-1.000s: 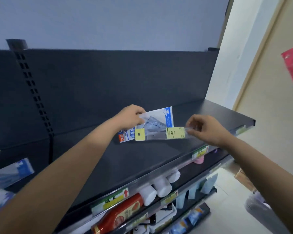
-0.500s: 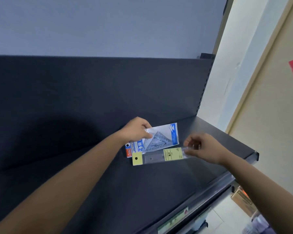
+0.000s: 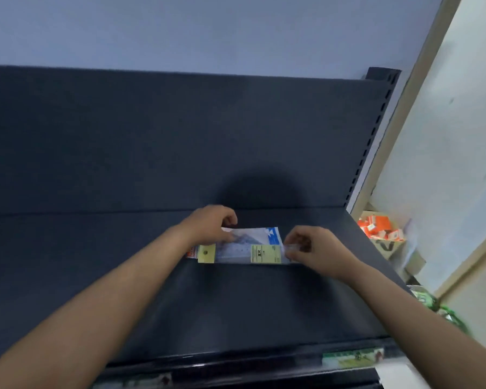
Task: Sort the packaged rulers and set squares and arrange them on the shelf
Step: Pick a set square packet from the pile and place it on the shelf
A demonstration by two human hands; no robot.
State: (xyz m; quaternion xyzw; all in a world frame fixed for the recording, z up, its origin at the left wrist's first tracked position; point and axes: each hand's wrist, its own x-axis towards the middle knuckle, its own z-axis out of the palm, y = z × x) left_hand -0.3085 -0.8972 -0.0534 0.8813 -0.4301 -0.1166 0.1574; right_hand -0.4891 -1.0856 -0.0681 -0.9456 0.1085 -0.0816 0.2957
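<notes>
Two clear packets are at the back of the dark shelf (image 3: 236, 310), near its rear panel. A set square packet (image 3: 264, 235) with a blue and white card is behind, and my left hand (image 3: 211, 224) pinches its left part. In front of it is a long ruler packet (image 3: 242, 253) with yellow labels at both ends. My right hand (image 3: 314, 249) pinches the ruler packet's right end. The set square packet's lower part is hidden behind the ruler packet.
The shelf's dark back panel (image 3: 180, 141) rises behind the packets. Price labels (image 3: 351, 357) sit on the shelf's front rail. A carton of orange boxes (image 3: 379, 227) stands to the right beyond the shelf, beside a pale wall. Green packets (image 3: 432, 301) lie at the lower right.
Both hands have carried the two packets further back on the shelf, closer to the rear panel, and the ruler packet now lies level. The view has swung to face the shelf squarely.
</notes>
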